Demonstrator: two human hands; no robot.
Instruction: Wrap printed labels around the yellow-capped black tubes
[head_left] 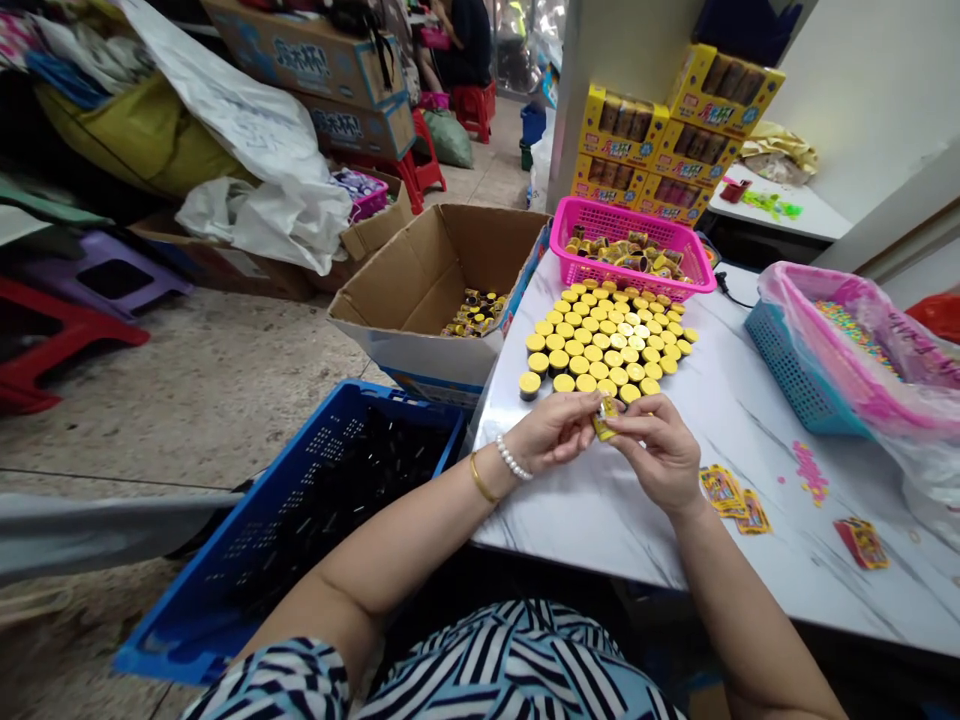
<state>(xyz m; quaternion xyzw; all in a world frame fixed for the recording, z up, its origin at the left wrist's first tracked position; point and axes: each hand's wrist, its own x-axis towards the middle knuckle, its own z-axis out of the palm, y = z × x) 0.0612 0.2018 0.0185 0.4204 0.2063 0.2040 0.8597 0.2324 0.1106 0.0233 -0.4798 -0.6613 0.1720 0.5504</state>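
Observation:
Both my hands meet over the front of the white table, just short of the rows of small yellow-lidded cups (592, 340). Pinched between the fingertips of my left hand (559, 430) and my right hand (660, 450) is a small yellow printed cup (604, 418). Part of it is hidden by the fingers. A bead bracelet and a gold bangle are on my left wrist. Just right of my right hand lie several printed yellow cards (724, 490), loosely overlapping. A smaller stack of cards (862, 543) sits farther right, near scattered pink and yellow beads (810, 475).
A pink basket (559, 250) of small wrapped cups stands behind the rows. At right is a plastic-lined teal basket (795, 370) with colourful beads. Left of the table are an open carton (397, 290) and a blue crate (180, 600) of black pieces. Yellow boxes (622, 125) are stacked behind.

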